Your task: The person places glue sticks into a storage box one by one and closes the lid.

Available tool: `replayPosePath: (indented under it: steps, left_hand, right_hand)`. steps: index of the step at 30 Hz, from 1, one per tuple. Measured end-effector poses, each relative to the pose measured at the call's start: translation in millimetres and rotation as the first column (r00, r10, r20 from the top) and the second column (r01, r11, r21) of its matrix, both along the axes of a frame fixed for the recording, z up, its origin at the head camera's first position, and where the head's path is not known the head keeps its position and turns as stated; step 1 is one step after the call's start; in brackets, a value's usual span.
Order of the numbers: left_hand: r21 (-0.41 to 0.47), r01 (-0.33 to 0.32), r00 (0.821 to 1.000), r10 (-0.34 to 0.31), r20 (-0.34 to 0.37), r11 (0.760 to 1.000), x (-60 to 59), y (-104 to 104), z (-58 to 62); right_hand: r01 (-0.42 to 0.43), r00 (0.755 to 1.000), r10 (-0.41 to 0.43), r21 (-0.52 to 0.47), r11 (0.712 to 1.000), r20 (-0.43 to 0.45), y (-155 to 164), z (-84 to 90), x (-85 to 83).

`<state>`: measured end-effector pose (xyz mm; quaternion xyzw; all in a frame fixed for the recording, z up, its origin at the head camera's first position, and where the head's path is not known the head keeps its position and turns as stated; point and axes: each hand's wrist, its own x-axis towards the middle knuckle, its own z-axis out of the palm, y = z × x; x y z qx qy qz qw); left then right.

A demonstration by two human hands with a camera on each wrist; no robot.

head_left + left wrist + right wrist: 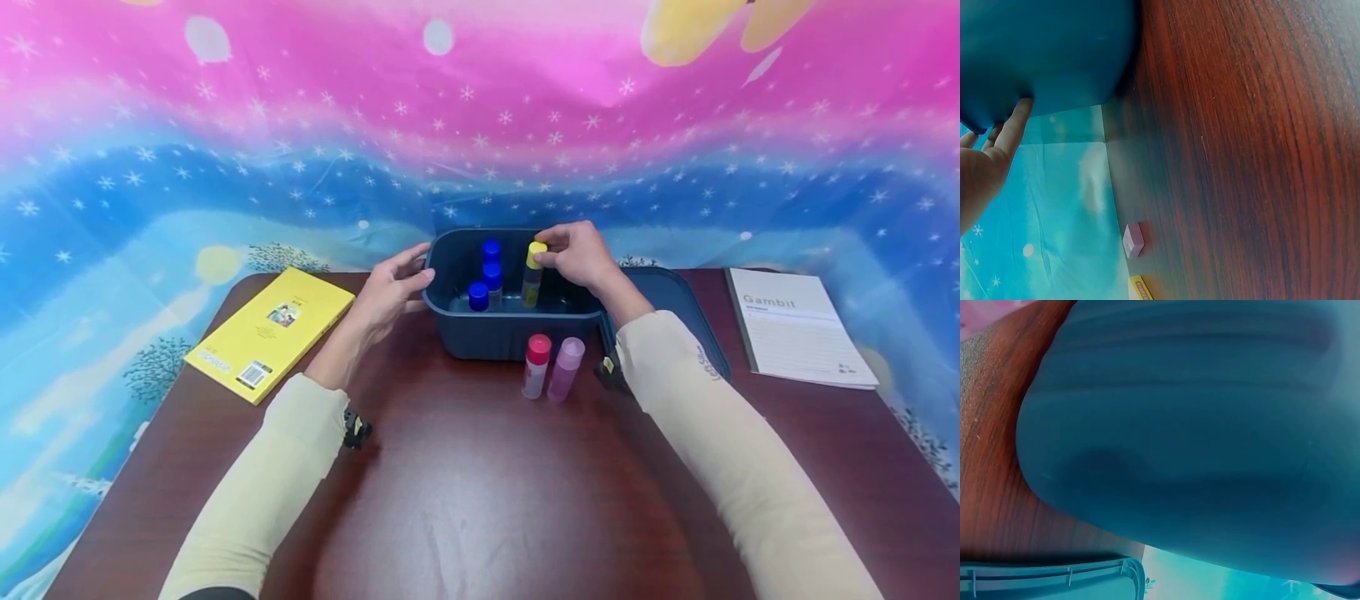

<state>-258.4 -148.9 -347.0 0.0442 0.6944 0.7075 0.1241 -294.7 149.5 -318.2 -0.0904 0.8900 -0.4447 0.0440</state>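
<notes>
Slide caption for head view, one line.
Right hand holds a yellow-capped tube inside a dark bin near three blue-capped tubes; left hand touches the bin's end.

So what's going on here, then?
A person's right hand pinches a yellow-capped tube in the opening of a dark blue bin. The left hand touches the bin's left end. Three blue-capped tubes stand inside, while a red-capped tube and a pink tube stand in front on the table.
</notes>
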Motion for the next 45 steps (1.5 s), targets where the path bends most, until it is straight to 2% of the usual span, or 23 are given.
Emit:
replayPosePath:
  steps: [10, 18, 25, 34, 45]
  left_hand:
    - [-0.019, -0.001, 1.000, 0.001, -0.002, 1.000, 2.6, 0.2, -0.1]
    - [-0.018, -0.003, 1.000, 0.003, -0.002, 1.000, 1.6, -2.8, 0.3]
    - [-0.023, -0.007, 1.000, 0.007, -0.005, 1.000, 2.8, -4.3, 0.8]
    - [0.005, -0.010, 1.000, 0.010, -0.011, 1.000, -0.3, -0.6, -2.0]
    - [-0.029, -0.049, 0.999, 0.049, -0.002, 0.998, 2.7, 0.8, 1.0]
  right_hand:
    - [0.017, 1.000, -0.017, -0.027, 0.999, -0.009, -0.1, -1.0, 2.5]
    - [0.036, 0.998, -0.033, 0.036, 0.999, -0.060, -4.7, 5.9, 8.3]
    - [0.008, 0.993, -0.013, -0.047, 0.999, -0.121, 2.6, 8.0, 15.0]
    - [-0.023, 0.987, -0.003, -0.159, 0.987, -0.163, 31.8, 13.8, 39.0]
    - [-0.042, 0.989, 0.014, -0.188, 0.981, -0.147, 48.9, 28.8, 72.4]
